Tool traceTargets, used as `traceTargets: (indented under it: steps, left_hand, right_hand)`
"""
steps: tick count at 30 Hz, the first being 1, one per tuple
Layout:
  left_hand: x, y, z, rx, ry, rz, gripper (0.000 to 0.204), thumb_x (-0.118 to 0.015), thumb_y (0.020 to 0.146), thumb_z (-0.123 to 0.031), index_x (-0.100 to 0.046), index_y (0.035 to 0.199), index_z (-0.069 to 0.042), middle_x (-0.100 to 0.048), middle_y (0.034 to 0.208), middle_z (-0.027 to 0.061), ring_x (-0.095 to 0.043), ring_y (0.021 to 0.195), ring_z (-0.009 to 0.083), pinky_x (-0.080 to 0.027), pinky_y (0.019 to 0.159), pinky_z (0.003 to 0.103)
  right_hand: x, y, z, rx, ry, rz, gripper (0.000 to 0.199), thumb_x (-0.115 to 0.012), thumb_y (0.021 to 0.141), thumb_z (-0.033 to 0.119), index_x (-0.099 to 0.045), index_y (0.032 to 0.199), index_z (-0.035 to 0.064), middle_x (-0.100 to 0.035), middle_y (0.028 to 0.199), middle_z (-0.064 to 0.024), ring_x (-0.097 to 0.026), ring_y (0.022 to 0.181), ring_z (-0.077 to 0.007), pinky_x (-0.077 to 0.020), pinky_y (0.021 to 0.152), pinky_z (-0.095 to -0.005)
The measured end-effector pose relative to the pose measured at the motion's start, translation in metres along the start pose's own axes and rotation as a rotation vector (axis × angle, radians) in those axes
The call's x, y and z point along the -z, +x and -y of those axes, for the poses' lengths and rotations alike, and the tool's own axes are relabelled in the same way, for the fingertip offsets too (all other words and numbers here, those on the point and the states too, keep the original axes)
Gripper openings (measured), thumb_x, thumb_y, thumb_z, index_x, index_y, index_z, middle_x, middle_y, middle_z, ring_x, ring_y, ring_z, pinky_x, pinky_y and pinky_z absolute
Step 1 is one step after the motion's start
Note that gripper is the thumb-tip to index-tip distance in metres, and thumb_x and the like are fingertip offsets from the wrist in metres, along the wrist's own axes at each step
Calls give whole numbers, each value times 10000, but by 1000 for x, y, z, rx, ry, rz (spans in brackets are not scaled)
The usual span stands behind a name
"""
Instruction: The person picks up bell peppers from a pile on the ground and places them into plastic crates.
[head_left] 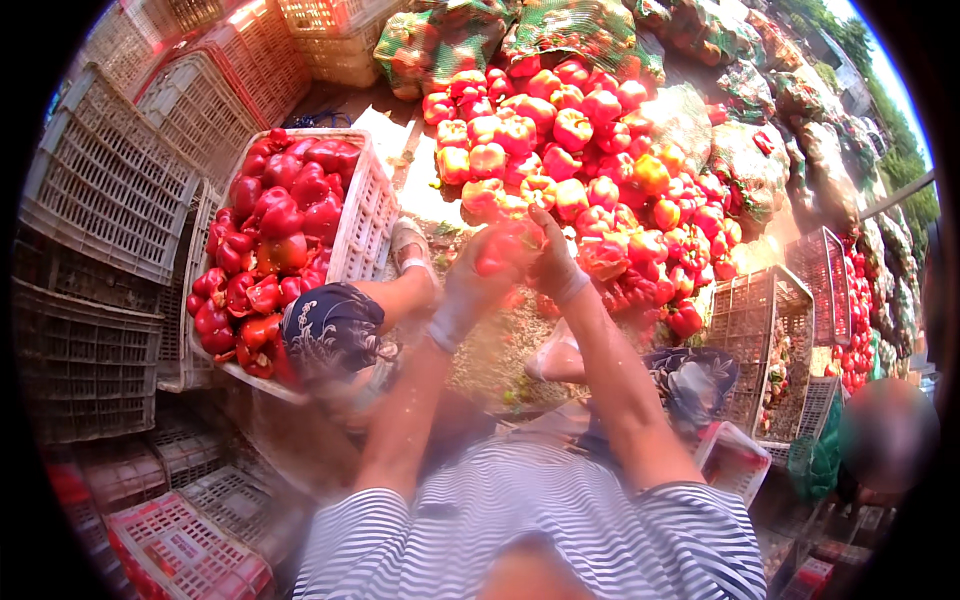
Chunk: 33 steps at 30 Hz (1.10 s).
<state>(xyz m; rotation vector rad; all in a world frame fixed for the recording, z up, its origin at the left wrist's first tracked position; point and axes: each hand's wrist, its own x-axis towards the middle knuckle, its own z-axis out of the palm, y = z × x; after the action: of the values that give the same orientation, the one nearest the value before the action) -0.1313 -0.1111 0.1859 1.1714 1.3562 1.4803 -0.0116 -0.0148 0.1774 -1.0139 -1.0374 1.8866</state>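
Note:
My left hand point(466, 285), in a pale, thin glove, is closed round a red bell pepper point(505, 250) held up in front of me. My right hand point(556, 262), gloved the same way, presses its curled fingers and thumb against the pepper's right side. Whether it also holds a small tool is hidden by blur and by the fingers. Just beyond both hands spreads a big heap of red bell peppers point(573, 130) on the ground. At my left knee stands a white plastic crate point(365, 200) full of red peppers, several of them broken open.
Stacked plastic crates point(110, 170) wall off the left side. Mesh sacks point(570, 30) line the far side of the heap. A tipped crate point(745, 340) with scraps stands at right, near another person point(885, 435). A red-and-white crate point(185, 550) sits at lower left.

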Motion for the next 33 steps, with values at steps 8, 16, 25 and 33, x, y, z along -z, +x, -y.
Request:
traceTargets:
  steps: [8,16,25,33]
  left_hand:
    - [5,-7,-10,385,-632,222,523,-640,932,-237,-492,1383,-18,-619,1150,58,-614,971,134,-553,815,298]
    - [-2,-15,-9,518,-692,166,468,-594,957,-300,-504,1365,-91,-627,1147,45,-643,958,142,-565,753,303]
    - [-14,-26,-2,504,-564,246,471,-634,905,-288,-533,1309,-67,-620,1049,14,-623,916,107,-537,783,262]
    - [-14,-24,27,595,-736,220,346,-626,909,-226,-597,1208,-55,-639,1021,13,-622,889,110,-534,767,270]
  right_hand:
    - [43,-7,22,-19,-219,176,554,-512,966,553,-592,1201,58,-669,1040,-90,-645,868,-208,-517,746,-341]
    - [30,-54,35,893,-1709,222,580,-737,771,250,-537,1306,150,-600,1203,-136,-608,1066,-334,-511,836,-452]
    - [66,-31,14,889,-1826,338,360,-703,818,260,-581,1118,103,-652,885,-107,-655,811,-308,-512,692,-439]
    - [56,-23,-2,564,-1671,152,275,-656,871,314,-564,1026,105,-682,889,-149,-664,860,-368,-508,758,-494]
